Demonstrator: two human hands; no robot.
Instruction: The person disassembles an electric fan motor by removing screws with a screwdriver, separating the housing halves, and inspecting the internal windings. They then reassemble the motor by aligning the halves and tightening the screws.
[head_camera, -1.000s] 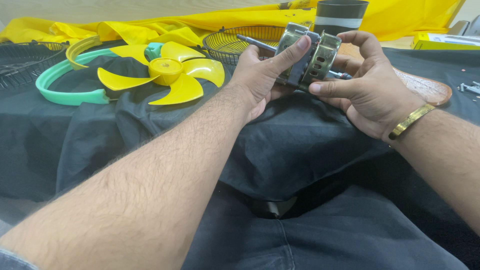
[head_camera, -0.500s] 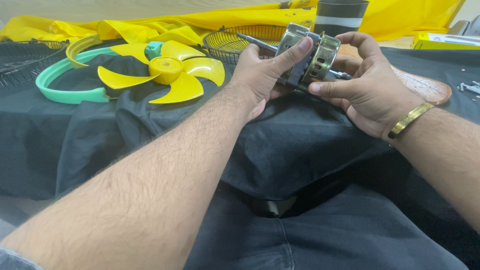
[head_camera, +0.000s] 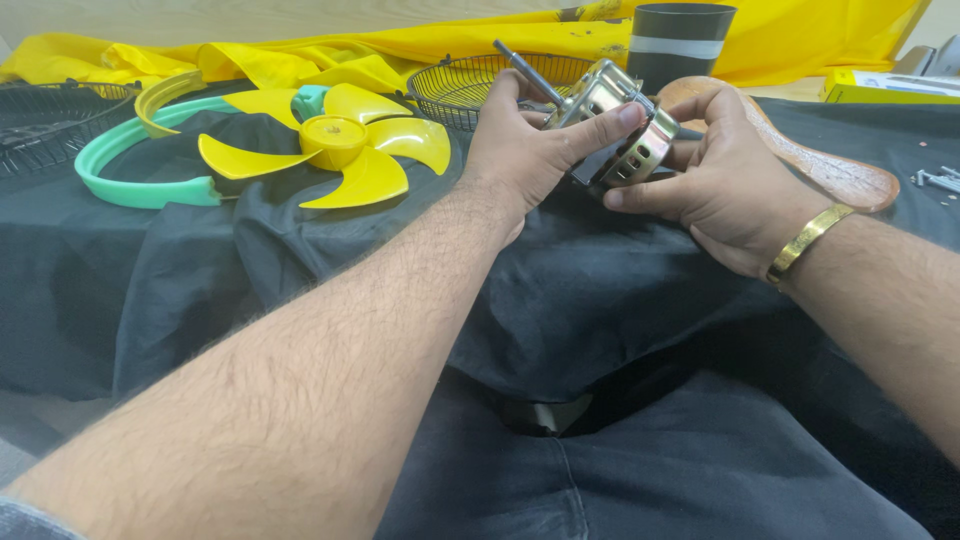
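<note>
Both hands are gripping a metal fan motor (head_camera: 612, 128) above the black-draped counter (head_camera: 300, 270). The left hand (head_camera: 520, 150) is wrapping its near side, thumb pressing across the casing; the right hand (head_camera: 715, 185) is cradling the vented end from below and right. The motor's shaft (head_camera: 520, 66) is pointing up and left, away from the person, past the left hand's fingers. Further left, a yellow fan blade (head_camera: 335, 140) is lying inside a green ring (head_camera: 130, 180); a wire guard (head_camera: 465, 85) is sitting behind.

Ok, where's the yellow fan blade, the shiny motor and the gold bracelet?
Yellow fan blade (head_camera: 333, 140), head view, on its round middle hub.
Shiny motor (head_camera: 628, 140), head view, on its slotted metal casing.
Gold bracelet (head_camera: 806, 238), head view, on the band across the wrist.
</note>
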